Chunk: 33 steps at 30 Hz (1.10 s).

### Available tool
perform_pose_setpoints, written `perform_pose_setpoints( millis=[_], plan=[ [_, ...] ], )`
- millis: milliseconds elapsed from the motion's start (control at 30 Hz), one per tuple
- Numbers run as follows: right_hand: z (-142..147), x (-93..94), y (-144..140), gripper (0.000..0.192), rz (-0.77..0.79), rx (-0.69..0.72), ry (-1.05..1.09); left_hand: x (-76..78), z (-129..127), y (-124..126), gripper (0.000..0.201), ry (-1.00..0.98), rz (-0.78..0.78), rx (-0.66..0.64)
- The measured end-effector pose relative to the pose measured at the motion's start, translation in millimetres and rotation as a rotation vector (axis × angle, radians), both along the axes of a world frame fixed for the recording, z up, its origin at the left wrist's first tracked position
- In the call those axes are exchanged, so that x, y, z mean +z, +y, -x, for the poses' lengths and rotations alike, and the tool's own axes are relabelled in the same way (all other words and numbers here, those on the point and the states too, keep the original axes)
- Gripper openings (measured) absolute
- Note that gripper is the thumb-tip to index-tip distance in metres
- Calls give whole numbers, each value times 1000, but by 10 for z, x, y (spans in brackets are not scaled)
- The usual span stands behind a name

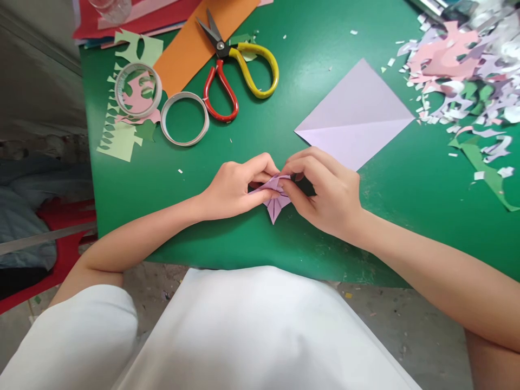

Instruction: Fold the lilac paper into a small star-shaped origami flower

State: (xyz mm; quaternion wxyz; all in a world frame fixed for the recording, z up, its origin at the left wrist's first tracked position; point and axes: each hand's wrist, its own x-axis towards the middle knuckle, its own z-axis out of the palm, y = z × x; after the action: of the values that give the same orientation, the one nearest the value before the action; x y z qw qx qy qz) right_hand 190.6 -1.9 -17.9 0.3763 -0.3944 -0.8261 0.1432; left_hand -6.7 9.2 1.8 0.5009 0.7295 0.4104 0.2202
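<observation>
A small folded piece of lilac paper (275, 206) lies on the green table (244, 238) near its front edge, its point toward me. My left hand (233, 187) pinches its left side between thumb and fingers. My right hand (325, 189) pinches its right side, fingertips meeting the left hand's over the paper. Most of the fold is hidden under my fingers.
A lilac paper square (357, 116), creased along its diagonal, lies behind my right hand. Scissors (238, 67) with red and yellow handles rest on an orange sheet (190, 49). Two tape rolls (184, 119) sit at the left among green cutouts. Paper scraps (467, 76) pile up at the right.
</observation>
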Motion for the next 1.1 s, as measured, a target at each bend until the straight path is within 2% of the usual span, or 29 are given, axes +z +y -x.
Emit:
perform_pose_setpoints(
  millis=[167, 333, 467, 667, 933, 1100],
  plan=[
    [5, 38, 4, 3, 90, -25, 39, -11, 0, -3, 14, 12, -4, 15],
    [-16, 40, 3, 15, 206, -49, 56, -9, 2, 3, 16, -7, 2, 28],
    [-22, 33, 19, 17, 259, -51, 129, -22, 7, 8, 16, -84, 17, 37],
    [-18, 56, 39, 16, 345, -18, 209, -37, 3, 9, 28, -69, 2, 96],
    [2, 55, 27, 16, 240, 4, 172, -29, -9, 23, 34, -53, 2, 84],
    [16, 45, 30, 18, 198, -5, 133, -25, -4, 31, 27, -78, -71, 63]
  ],
)
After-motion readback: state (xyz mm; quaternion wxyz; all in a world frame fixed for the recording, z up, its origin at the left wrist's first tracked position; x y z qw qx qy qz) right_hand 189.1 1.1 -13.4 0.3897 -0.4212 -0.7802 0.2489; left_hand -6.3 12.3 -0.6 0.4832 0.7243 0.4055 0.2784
